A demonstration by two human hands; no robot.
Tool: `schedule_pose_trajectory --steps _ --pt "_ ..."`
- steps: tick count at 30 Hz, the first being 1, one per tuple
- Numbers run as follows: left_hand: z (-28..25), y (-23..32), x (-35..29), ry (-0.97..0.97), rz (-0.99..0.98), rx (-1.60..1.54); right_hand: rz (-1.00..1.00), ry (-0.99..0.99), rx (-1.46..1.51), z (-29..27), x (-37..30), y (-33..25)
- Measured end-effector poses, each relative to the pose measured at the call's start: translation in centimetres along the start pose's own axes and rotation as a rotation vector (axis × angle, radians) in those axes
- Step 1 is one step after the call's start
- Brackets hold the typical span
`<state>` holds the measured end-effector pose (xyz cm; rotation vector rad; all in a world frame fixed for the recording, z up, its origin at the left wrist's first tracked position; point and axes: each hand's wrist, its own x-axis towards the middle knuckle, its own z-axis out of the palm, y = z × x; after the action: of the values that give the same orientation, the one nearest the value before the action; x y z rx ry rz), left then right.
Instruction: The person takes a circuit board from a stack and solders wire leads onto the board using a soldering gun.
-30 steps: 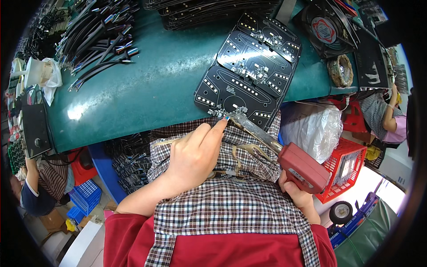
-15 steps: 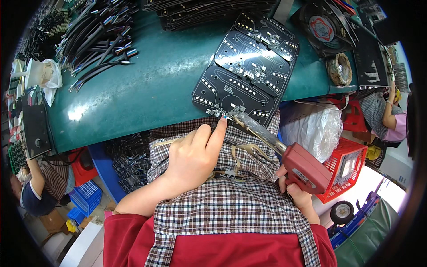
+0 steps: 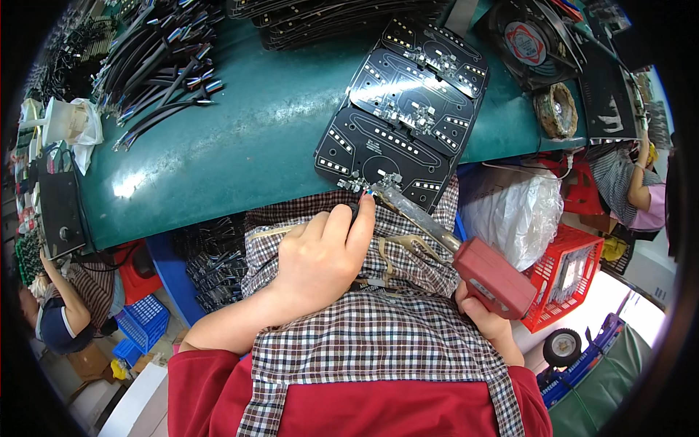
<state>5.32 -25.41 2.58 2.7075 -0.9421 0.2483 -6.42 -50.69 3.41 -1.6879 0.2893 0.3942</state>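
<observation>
3 joined boards [image 3: 400,120] | 2 toward 12 o'clock uncabled | 6 o'clock board seemingly mid-soldering | right hand [image 3: 486,320] gripping soldering gun [image 3: 495,279] | left hand [image 3: 319,253] at wires [image 3: 370,194], pinch hidden, can't tell

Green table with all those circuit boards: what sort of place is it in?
Probably an electronics workshop or assembly floor. Circuit boards lie on the green table, near a heap of cut cables, and the right hand grips what looks like a soldering gun.
</observation>
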Motion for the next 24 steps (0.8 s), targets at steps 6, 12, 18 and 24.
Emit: schedule_pose_trajectory --steps 6,12,18,24 --pt "0.6 0.1 0.6 0.103 0.041 0.009 -0.158 0.026 0.009 0.3 0.5 -0.4" --pt "0.3 0.7 0.4 0.089 -0.021 0.001 -0.111 0.014 0.161 0.6 0.4 -0.9" --pt "0.6 0.2 0.4 0.042 -0.032 -0.128 -0.12 0.037 0.331 0.9 0.5 -1.2" --pt "0.4 0.4 0.5 0.058 -0.056 -0.148 -0.095 -0.01 0.209 0.3 0.2 0.0"
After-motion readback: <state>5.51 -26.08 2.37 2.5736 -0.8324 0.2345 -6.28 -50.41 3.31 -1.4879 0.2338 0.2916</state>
